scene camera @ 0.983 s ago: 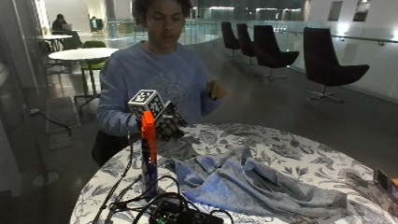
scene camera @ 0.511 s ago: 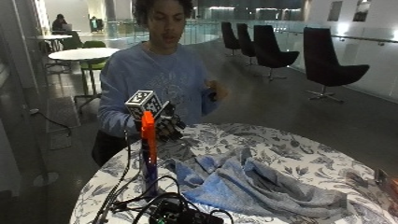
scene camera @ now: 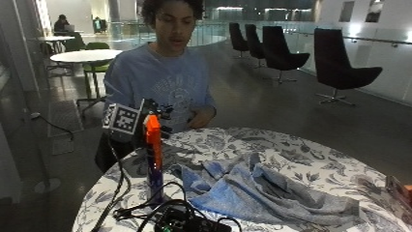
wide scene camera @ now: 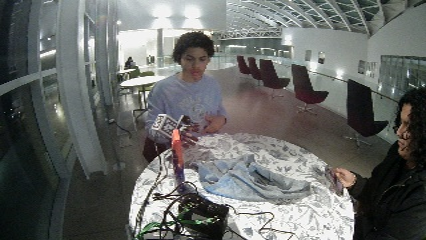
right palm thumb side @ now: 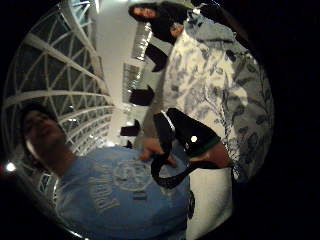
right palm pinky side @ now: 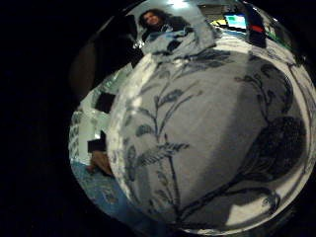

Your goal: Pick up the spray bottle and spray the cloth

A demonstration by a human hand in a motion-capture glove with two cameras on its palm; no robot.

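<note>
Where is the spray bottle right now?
In the outside view, the spray bottle stands upright on the flowery table, beside the crumpled blue cloth, just below the gloved right hand.

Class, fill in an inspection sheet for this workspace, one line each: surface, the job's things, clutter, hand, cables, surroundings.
Surface: round table under a floral tablecloth.
Job's things: spray bottle with an orange top stands upright near the table's edge; blue cloth lies crumpled beside it.
Clutter: black device at the near edge; small object at the far right edge, too cut off to identify.
Hand: gloved right hand is up behind the bottle's top; whether it grips the bottle cannot be told.
Cables: black cables loop round the bottle's base and run over the table's edge.
Surroundings: dark chairs, another table behind the person.
</note>
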